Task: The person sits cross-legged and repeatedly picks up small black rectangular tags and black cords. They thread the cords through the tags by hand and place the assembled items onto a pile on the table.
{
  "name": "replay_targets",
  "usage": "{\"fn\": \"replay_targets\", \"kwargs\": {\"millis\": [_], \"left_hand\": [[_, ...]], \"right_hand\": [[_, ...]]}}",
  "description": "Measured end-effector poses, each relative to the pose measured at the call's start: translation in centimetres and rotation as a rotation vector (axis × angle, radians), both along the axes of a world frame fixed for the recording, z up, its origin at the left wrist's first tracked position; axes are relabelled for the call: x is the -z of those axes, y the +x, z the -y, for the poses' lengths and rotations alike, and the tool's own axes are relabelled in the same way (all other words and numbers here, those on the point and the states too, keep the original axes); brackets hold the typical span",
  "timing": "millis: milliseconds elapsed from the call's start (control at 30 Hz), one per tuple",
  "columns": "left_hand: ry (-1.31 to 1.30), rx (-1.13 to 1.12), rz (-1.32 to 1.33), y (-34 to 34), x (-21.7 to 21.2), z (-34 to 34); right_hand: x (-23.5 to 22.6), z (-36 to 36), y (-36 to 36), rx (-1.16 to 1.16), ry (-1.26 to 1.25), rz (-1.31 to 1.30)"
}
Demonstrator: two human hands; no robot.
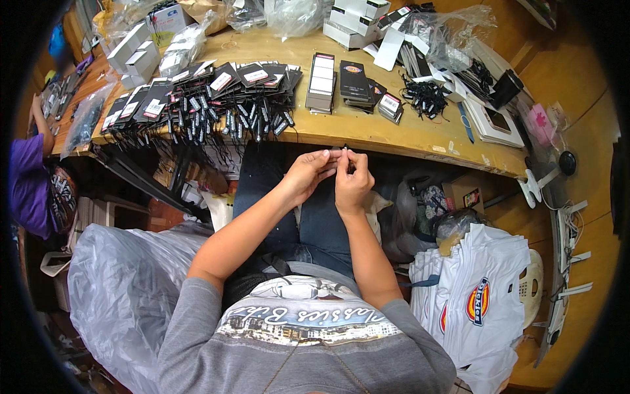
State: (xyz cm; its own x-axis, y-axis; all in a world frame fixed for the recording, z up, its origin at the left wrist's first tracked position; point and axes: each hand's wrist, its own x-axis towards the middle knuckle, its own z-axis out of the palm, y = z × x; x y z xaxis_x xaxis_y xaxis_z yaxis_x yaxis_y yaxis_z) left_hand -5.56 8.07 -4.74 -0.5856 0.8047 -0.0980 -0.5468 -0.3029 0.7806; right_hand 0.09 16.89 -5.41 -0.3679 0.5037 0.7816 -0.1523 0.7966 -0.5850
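A crowded wooden table [407, 139] bends across the room, its front edge just beyond the fingertips. Right here, above the dark trousers [262, 197], both hands come together. The right hand [354, 180] has thumb and forefinger pinched closed, the other fingers curled in, and a small dark piece [346, 148] shows at the tips, too tiny to make out. The left hand [308, 172] has its thumb close to its forefinger, tips reaching to that same spot; whether they grip it too, I can't tell.

Just past the fingers, on the tabletop, it's cards: a tall white-and-black stack [322, 72] slightly left, a black card stack [354, 82] straight ahead, a small pile of labels [390, 107] to the right. Left of the fingers, a big spread of black tags [256, 79], strings spilling over the edge. To the right, a tangle of black cords [423, 97], then a blue pen [467, 123] and a phone [500, 119] well off.

Lower right of the fingers, folded white shirts [472, 262]; lower left, a big grey plastic bag [131, 289]. Farther out, white boxes [141, 62] stand beyond the tags, clear bags [295, 16] lie at the back, and far left there's a person in purple [33, 187].
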Motion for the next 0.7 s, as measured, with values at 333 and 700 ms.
{"fn": "replay_targets", "kwargs": {"millis": [333,700], "left_hand": [[-0.076,0.111,0.308,-1.5,0.2,1.0],[-0.182,0.287,0.369,-0.8,1.9,7.6]], "right_hand": [[-1.9,-0.4,0.5,-0.136,0.203,0.157],[-2.0,5.7,7.1,-0.716,0.637,0.389]]}}
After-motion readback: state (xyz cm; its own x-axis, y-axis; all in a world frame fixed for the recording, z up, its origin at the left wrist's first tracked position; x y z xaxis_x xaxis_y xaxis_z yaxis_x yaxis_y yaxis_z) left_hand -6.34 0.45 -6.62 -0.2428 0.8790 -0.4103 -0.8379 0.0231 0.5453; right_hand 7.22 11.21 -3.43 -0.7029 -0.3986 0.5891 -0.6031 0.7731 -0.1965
